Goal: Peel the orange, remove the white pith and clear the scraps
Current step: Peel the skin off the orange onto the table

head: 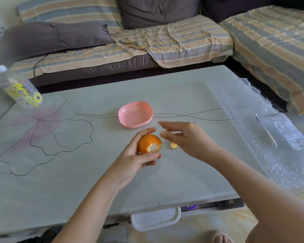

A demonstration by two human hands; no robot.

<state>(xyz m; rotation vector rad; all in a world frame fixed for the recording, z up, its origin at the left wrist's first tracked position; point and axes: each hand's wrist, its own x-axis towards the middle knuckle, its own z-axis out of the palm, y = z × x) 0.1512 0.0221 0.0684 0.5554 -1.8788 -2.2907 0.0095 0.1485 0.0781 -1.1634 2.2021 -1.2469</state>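
Note:
My left hand (138, 157) grips an orange (149, 143) just above the table, fingers and thumb curled round it. A patch of peel is gone on the side facing me, and pale pith shows there. My right hand (186, 137) hovers to the right of the fruit with its fingers spread and blurred, holding nothing. A small scrap of peel (173, 145) lies on the table (95, 172) between the two hands. An empty pink dish (135, 114) stands just beyond the hands.
A plastic water bottle (19, 88) stands at the table's far left corner. Bubble wrap (263, 130) with a packet and a toothpick covers the right side. A sofa with striped covers lies behind. A white lidded box (155, 219) sits under the near edge.

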